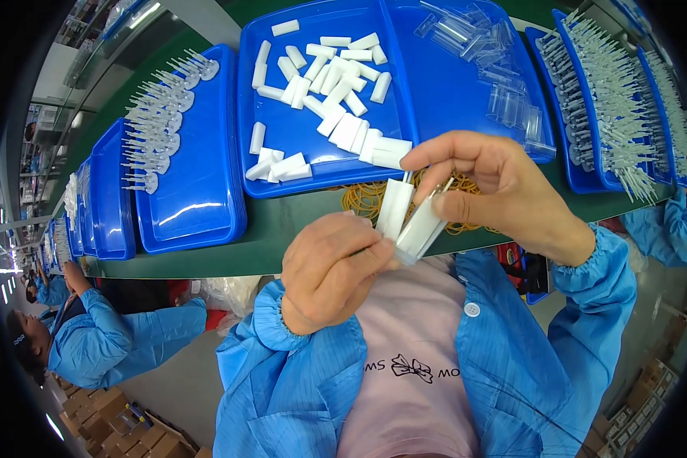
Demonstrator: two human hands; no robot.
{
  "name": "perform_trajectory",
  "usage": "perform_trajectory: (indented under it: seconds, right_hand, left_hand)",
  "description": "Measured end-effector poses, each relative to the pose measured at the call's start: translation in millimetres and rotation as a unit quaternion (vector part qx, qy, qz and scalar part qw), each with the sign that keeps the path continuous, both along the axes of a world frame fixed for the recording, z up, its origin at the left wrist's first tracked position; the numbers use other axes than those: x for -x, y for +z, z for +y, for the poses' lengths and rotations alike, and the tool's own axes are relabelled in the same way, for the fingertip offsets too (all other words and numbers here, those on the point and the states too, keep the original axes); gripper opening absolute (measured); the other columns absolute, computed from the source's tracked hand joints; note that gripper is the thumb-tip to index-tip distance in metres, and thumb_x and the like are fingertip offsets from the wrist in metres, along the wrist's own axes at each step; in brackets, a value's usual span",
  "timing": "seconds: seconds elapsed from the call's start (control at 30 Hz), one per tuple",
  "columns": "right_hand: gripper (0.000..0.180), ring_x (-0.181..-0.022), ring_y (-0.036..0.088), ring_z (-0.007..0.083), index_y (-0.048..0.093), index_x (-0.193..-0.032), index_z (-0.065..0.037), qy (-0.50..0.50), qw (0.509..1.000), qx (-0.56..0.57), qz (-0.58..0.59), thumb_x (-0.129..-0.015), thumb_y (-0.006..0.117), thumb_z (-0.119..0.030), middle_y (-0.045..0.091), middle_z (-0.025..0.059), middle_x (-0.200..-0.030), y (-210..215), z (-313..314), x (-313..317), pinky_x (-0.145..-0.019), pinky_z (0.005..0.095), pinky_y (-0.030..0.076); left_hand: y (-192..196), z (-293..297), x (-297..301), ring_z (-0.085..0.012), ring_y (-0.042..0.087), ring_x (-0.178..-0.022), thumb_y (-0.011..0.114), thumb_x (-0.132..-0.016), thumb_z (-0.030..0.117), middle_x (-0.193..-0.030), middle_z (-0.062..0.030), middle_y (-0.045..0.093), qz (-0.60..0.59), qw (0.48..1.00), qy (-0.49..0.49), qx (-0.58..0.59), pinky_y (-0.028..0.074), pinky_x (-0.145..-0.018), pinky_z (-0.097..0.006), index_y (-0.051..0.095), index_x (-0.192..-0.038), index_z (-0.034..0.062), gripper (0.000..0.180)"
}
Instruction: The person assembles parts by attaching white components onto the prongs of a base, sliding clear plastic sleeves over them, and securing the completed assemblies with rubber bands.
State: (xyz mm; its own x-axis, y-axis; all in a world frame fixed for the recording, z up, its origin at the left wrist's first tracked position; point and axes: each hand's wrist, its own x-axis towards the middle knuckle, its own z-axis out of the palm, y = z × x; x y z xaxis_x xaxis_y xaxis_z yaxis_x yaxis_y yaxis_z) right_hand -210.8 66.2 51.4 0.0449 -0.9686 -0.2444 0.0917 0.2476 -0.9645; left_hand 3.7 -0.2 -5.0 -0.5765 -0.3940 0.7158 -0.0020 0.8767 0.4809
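Just in front of my chest, my left hand [332, 267] pinches the lower ends of two narrow pieces. One is a white block [394, 208], standing tilted. Beside it leans a second white piece [420, 230] that looks to have a clear plastic sleeve around it. My right hand [504, 191] curls over the upper end of this sleeved piece, its thumb pressed there. Thin metal pins [446, 184] stick up by the right thumb and fingers. Exactly how the pins sit in the piece is hidden by my fingers.
Loose white blocks [340, 80] fill part of a blue tray [271, 187]; clear plastic sleeves [511, 107] lie in its right neighbour. Yellow rubber bands [362, 200] rest on the green table [298, 229]. Pin-filled trays [611, 99] flank both sides. A co-worker [103, 336] sits left.
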Motion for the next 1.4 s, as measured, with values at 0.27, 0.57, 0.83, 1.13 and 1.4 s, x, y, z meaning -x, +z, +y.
perform_trajectory:
  seconds: [0.27, 0.57, 0.83, 1.13, 1.4]
  right_hand:
    - [0.035, -0.091, 0.06, 0.0092, 0.057, -0.119, 0.002, -0.027, 0.999, -0.014, -0.011, -0.085, 0.062, -0.006, 0.064, 0.0042, -0.092, 1, 3, 0, -0.081, 0.0246, 0.049]
    - [0.049, -0.095, 0.062, 0.0138, 0.047, -0.129, -0.001, -0.039, 0.995, 0.013, -0.086, -0.085, 0.067, -0.007, 0.066, 0.0067, -0.097, -7, -1, 9, -0.088, 0.0285, 0.049]
    - [0.043, -0.098, 0.061, 0.0136, 0.052, -0.125, 0.0, -0.004, 0.998, 0.051, -0.023, -0.085, 0.068, -0.007, 0.067, 0.0065, -0.101, -20, -6, 10, -0.092, 0.0288, 0.046]
    - [0.017, -0.085, 0.059, 0.0276, 0.067, -0.085, -0.01, -0.104, 0.659, 0.149, 0.73, -0.078, 0.071, -0.025, 0.065, 0.0096, -0.085, -51, -32, 111, -0.072, 0.0395, 0.042]
    - [0.025, -0.092, 0.054, 0.0251, 0.065, -0.089, -0.011, -0.017, 0.588, 0.031, 0.808, -0.071, 0.076, -0.025, 0.058, 0.0061, -0.088, -76, -34, 116, -0.075, 0.0398, 0.038]
  left_hand:
    - [-3, -6, 4, -0.0251, 0.065, -0.08, 0.078, -0.061, 0.009, -0.086, -0.0088, 0.065, -0.013, 0.998, -0.005, 0.057, 0.057, -0.074, -0.039, 0.068, -0.086, 0.0035, 0.028]
    - [-14, -15, 13, -0.0242, 0.061, -0.087, 0.085, -0.065, 0.015, -0.097, -0.012, 0.063, 0.079, 0.96, 0.01, -0.27, 0.049, -0.077, -0.032, 0.064, -0.1, 0.0001, 0.044]
    - [-23, -15, 3, -0.0163, 0.06, -0.083, 0.079, -0.067, -0.002, -0.087, -0.0081, 0.064, 0.032, 0.897, -0.028, -0.44, 0.047, -0.074, -0.027, 0.07, -0.088, 0.0004, 0.022]
    - [-26, -21, 5, -0.016, 0.061, -0.08, 0.075, -0.073, -0.002, -0.089, -0.0077, 0.065, 0.016, 0.925, 0.031, -0.378, 0.049, -0.07, -0.026, 0.068, -0.087, 0.0003, 0.016]
    - [-23, -21, 7, -0.0213, 0.062, -0.079, 0.075, -0.073, -0.002, -0.089, -0.0107, 0.063, -0.024, 0.977, 0.06, -0.205, 0.049, -0.067, -0.029, 0.067, -0.09, 0.0015, 0.02]
